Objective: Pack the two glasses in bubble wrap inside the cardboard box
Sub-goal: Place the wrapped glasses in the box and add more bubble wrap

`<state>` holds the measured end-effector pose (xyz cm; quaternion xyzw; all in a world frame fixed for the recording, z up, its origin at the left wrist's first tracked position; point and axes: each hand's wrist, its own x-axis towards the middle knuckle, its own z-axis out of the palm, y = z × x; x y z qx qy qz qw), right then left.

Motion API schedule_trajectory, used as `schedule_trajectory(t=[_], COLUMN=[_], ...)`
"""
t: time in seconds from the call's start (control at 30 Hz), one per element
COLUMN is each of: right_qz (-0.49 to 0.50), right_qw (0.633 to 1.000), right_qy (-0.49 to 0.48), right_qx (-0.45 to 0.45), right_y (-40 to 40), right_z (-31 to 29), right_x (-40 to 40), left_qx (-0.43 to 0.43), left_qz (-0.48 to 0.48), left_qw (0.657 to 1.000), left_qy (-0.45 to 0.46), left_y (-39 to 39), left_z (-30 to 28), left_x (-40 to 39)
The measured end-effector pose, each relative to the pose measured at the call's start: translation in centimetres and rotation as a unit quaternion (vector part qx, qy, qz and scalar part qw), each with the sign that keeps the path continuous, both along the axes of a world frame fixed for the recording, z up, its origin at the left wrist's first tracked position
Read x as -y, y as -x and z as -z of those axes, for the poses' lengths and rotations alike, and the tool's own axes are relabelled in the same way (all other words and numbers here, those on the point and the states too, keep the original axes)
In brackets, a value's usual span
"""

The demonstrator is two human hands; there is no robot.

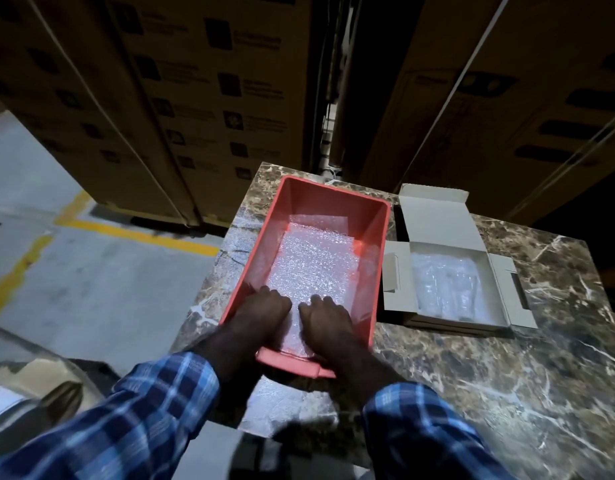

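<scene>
Reaching into the red bin [375, 237], both hands lie flat, fingers straight, on the bubble wrap [313, 265] lining its floor — left hand [261, 313] and right hand [325, 320] side by side at the near end. Right of the bin, just beside it, the cardboard box [437, 220] sits open with a wrapped bundle [448, 285] inside. Marble surface [507, 375] lies bare right of the bin — stacked cartons [195, 98] wall off the far side.

A dark marble-patterned worktop [472, 375] carries a red plastic tray [333, 199]. Behind the worktop rise stacked brown cartons [195, 98]. Left of it, yellow lines [133, 232] cross the grey floor [91, 289].
</scene>
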<state>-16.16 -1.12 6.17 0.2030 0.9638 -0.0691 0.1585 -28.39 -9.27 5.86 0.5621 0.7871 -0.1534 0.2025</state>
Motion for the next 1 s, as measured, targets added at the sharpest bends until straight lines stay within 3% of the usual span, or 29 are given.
schedule_trajectory(t=[0.17,0.3,0.83,1.0], right_qz=[0.021,-0.004,0.01,0.066], right_qw=[0.999,0.997,0.997,0.994], right_qy=[0.023,0.071,0.03,0.083], right_qx=[-0.025,0.036,0.069,0.042], right_y=[0.0,-0.1,-0.4,0.1], right_z=[0.0,-0.4,0.7,-0.4], right_x=[-1.2,-1.5,-0.6,-1.6], left_qx=[-0.007,-0.018,0.058,0.128], left_qz=[0.011,0.029,-0.026,-0.117], left_qw=[0.998,0.998,0.995,0.969], left_qy=[-0.058,-0.044,-0.073,-0.174], left_y=[0.6,0.7,0.6,0.8], left_z=[0.8,1.5,1.0,0.7], left_x=[0.0,0.2,0.3,-0.2])
